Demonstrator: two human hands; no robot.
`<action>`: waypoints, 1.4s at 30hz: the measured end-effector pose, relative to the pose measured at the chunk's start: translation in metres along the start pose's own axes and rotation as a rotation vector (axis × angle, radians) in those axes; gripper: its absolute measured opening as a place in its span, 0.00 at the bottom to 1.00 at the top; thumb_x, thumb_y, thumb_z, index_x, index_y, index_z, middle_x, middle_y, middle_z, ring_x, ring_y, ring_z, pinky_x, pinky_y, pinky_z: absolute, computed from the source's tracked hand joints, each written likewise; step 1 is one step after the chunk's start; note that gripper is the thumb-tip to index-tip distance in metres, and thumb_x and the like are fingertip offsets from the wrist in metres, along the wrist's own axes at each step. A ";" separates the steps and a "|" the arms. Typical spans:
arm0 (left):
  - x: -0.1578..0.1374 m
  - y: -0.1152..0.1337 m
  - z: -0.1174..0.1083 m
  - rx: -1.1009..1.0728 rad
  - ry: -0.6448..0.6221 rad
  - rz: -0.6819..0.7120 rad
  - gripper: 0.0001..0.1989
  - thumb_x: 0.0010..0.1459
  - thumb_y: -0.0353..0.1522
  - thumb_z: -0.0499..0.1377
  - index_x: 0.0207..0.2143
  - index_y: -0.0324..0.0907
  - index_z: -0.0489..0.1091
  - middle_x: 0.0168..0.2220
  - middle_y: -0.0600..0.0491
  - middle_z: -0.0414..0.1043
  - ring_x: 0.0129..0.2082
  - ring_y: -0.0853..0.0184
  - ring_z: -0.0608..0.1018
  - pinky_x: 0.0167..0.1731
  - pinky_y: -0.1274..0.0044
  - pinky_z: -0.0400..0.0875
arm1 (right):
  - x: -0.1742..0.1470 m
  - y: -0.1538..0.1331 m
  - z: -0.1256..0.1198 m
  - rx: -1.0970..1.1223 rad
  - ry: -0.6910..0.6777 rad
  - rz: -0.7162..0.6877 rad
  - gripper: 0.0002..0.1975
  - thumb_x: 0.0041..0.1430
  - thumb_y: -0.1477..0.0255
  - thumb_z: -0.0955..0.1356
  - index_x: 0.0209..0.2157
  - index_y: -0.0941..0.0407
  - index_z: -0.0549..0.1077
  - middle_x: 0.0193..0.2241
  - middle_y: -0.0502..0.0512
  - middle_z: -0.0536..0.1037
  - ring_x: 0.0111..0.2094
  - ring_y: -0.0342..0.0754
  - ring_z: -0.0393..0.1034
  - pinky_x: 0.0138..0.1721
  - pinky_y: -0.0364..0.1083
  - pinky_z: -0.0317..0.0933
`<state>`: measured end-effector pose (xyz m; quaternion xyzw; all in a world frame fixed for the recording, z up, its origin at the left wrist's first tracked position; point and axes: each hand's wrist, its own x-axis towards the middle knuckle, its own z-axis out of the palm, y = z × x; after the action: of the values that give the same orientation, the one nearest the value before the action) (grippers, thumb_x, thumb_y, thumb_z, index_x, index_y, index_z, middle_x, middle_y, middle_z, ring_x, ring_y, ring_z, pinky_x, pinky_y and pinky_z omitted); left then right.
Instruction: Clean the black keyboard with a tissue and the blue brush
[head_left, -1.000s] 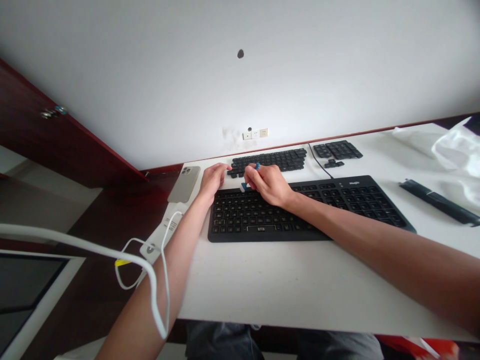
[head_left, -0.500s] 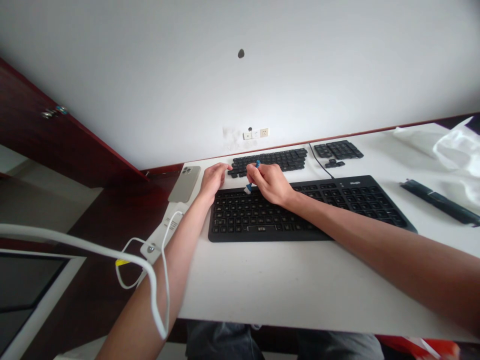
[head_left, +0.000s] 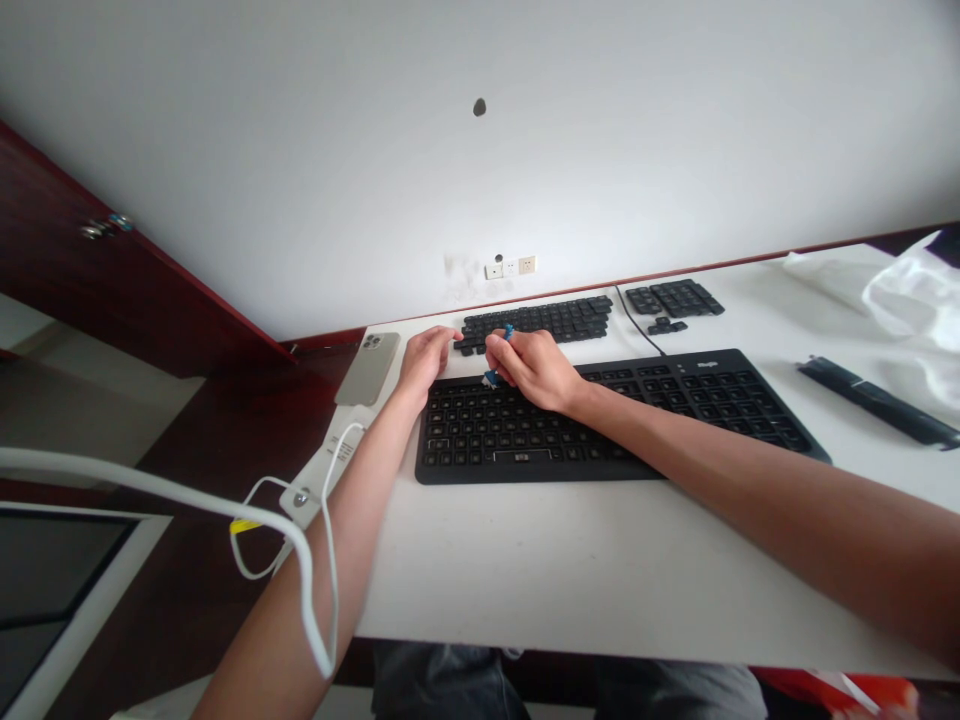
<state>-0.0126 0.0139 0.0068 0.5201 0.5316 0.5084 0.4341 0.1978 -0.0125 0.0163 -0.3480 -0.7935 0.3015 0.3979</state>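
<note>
A black keyboard (head_left: 525, 440) with its keycaps off lies on the white table. My right hand (head_left: 536, 365) is closed around a small blue brush (head_left: 491, 379), its white bristles down at the upper left rows of key sockets. At the keyboard's upper left corner, my left hand (head_left: 426, 362) holds the edge, one finger pointing right; part of its grip is hidden. Behind the keyboard, removed keycaps (head_left: 570, 317) lie grouped in rows, and another group of keycaps (head_left: 675, 298) sits to the right of the cable.
Left of my left hand lies a phone (head_left: 369, 368), near a white power strip (head_left: 330, 455) with white cords. A long black strip (head_left: 877, 400) and a crumpled white plastic bag (head_left: 911, 295) are on the right. The wall (head_left: 637, 150) rises behind the table.
My right hand has shifted slightly left with the brush, whose bristles stay at the upper key rows. My left hand keeps its place at the keyboard's corner.
</note>
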 end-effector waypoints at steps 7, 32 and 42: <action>0.000 0.000 0.000 -0.009 -0.005 -0.011 0.10 0.54 0.38 0.64 0.30 0.39 0.78 0.18 0.61 0.51 0.18 0.74 0.53 0.20 0.79 0.44 | -0.001 0.001 -0.001 -0.024 0.073 0.002 0.28 0.80 0.55 0.55 0.27 0.54 0.65 0.23 0.49 0.69 0.26 0.43 0.63 0.37 0.48 0.55; 0.000 0.001 0.000 0.026 0.002 -0.009 0.09 0.54 0.38 0.63 0.31 0.41 0.78 0.18 0.62 0.51 0.19 0.73 0.53 0.22 0.78 0.46 | -0.001 0.004 -0.002 0.106 -0.147 -0.069 0.37 0.79 0.45 0.54 0.31 0.57 0.76 0.24 0.51 0.76 0.27 0.44 0.70 0.39 0.47 0.61; 0.000 0.000 0.000 0.026 0.002 -0.007 0.10 0.54 0.38 0.63 0.31 0.40 0.78 0.18 0.62 0.51 0.19 0.74 0.53 0.21 0.79 0.46 | -0.001 0.004 -0.002 0.087 -0.116 -0.083 0.36 0.80 0.49 0.54 0.31 0.57 0.76 0.24 0.51 0.76 0.28 0.43 0.71 0.40 0.47 0.61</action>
<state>-0.0128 0.0140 0.0072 0.5233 0.5403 0.5006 0.4286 0.2010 -0.0103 0.0139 -0.2790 -0.8152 0.3385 0.3781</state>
